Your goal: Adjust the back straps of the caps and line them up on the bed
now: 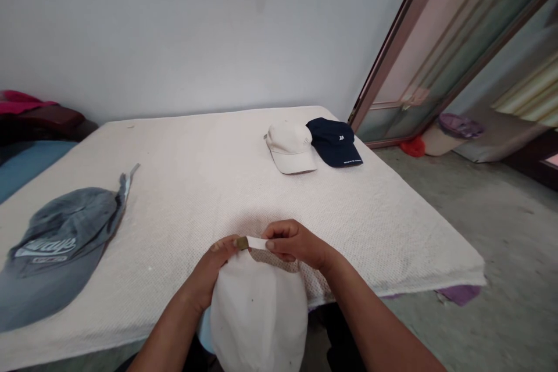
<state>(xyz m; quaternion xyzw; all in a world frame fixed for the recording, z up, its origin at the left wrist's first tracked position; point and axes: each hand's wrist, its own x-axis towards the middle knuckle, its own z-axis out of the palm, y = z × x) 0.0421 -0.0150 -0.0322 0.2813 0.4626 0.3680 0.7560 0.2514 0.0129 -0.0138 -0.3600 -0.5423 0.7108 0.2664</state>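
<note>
Both forearms come up from the bottom edge and angle inward, meeting low in the middle. The left hand (215, 267) sits palm-down with its wrist bent, thumb and forefinger pressed together in a pinch at the tips. The right hand (294, 244) faces it just beside, fingers curled under, thumb and forefinger closed in a matching pinch. The two sets of fingertips are near each other but apart. Both arms are bare to the elbow.

Grey cap (56, 250) left — cream cap (291, 148), navy cap (335, 142) far right.
</note>
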